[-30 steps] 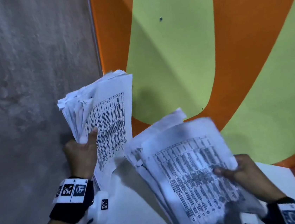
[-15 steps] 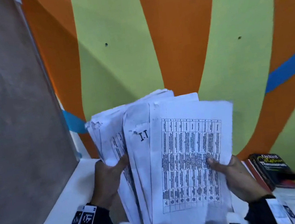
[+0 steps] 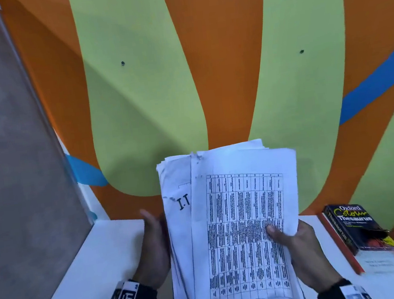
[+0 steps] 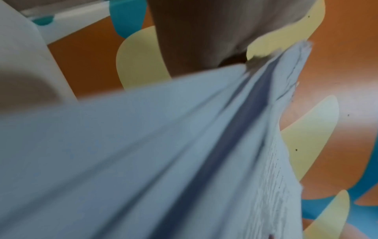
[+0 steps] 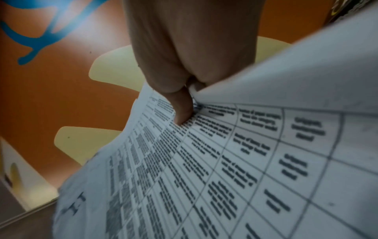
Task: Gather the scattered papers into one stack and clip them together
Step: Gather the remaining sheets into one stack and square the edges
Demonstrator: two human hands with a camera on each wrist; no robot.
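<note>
Both hands hold one stack of printed papers (image 3: 243, 217) upright over the white table (image 3: 94, 271). The front sheet shows a table of text; a sheet behind it, marked "I.T", sticks out to the left. My right hand (image 3: 297, 243) pinches the stack's right edge, thumb (image 5: 183, 113) on the front and fingers behind. My left hand (image 3: 155, 247) lies against the left edge with its thumb lifted off the sheets; its fingers are hidden behind the paper (image 4: 143, 161). A small dark thing like a binder clip (image 3: 381, 231) sits on the book.
A dark thesaurus (image 3: 354, 224) lies on more printed paper (image 3: 381, 266) at the table's right end. An orange, green and blue painted wall (image 3: 226, 72) rises right behind the table. A grey panel (image 3: 9, 170) closes off the left side.
The two separate bundles have come together into one stack held in front of me. The sheets have slid closer into line, and my left thumb has come off the front.
</note>
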